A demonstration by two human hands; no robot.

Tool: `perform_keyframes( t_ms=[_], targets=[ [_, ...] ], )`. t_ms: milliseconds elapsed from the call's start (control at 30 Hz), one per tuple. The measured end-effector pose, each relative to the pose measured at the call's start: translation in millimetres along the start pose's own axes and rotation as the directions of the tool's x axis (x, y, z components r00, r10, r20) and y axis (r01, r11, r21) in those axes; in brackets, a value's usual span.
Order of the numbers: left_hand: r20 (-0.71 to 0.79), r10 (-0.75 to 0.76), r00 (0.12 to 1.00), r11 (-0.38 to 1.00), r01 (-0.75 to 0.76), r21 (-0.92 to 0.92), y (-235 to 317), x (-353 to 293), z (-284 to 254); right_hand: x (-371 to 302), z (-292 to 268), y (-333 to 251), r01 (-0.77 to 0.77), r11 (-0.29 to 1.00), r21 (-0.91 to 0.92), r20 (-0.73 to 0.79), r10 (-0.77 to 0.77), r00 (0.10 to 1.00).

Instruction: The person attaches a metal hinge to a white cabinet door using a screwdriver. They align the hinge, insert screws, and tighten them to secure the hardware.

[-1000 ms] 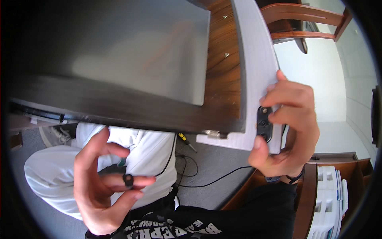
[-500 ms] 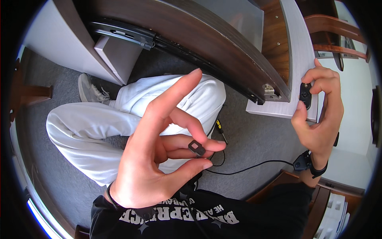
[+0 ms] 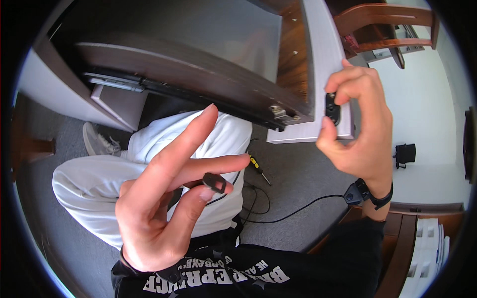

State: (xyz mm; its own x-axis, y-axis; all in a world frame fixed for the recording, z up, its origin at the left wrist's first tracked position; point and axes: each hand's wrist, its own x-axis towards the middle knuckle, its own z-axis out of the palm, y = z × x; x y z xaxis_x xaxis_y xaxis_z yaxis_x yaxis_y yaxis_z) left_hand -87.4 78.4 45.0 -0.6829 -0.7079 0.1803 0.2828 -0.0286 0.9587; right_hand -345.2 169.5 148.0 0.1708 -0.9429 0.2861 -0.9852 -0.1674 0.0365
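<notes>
My left hand (image 3: 158, 213) is raised over my lap, pinching a small dark plate with a squarish hole (image 3: 214, 183) between thumb and finger; its index finger points away. At the right, my right hand (image 3: 366, 111) grips a black oblong fitting with small round recesses (image 3: 332, 108) by the pale front panel (image 3: 325, 49) of a pulled-out drawer. Thumb and fingertips press on the fitting's two ends. Near that panel, a metal bracket (image 3: 279, 112) sits on the drawer's dark side wall (image 3: 198, 69). A black slide rail (image 3: 198, 103) runs beneath the wall.
A yellow-and-black screwdriver (image 3: 257, 168) lies on the grey carpet (image 3: 293, 169) beside my knee. A thin black cable (image 3: 303, 211) loops from my right wrist band. A wooden chair (image 3: 387, 15) stands at the far right, and a brown cabinet with white items (image 3: 428, 243) at the near right.
The view has shifted right. My left hand has turned the small plate and now pinches it nearer the thumb tip. My right hand keeps its grip on the black fitting.
</notes>
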Motion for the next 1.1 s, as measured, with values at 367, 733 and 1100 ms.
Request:
perform_keyframes(
  t_ms=[367,733,1100],
  targets=[
    [0.116,0.182,0.976,0.957,-0.203,0.207,24.3,42.4,24.2,-3.6,3.3,0.5,-0.015,1.000,0.013,-0.033,0.015,0.999],
    [0.062,0.462,0.884,0.645,-0.384,0.661,8.9,85.6,65.7,-5.6,6.5,1.0,-0.022,0.998,0.061,-0.074,0.027,0.997],
    [0.199,0.485,0.852,0.534,-0.469,0.704,-4.6,96.5,68.8,-6.3,8.9,4.3,0.016,0.996,0.089,-0.116,-0.006,0.993]
  ],
)
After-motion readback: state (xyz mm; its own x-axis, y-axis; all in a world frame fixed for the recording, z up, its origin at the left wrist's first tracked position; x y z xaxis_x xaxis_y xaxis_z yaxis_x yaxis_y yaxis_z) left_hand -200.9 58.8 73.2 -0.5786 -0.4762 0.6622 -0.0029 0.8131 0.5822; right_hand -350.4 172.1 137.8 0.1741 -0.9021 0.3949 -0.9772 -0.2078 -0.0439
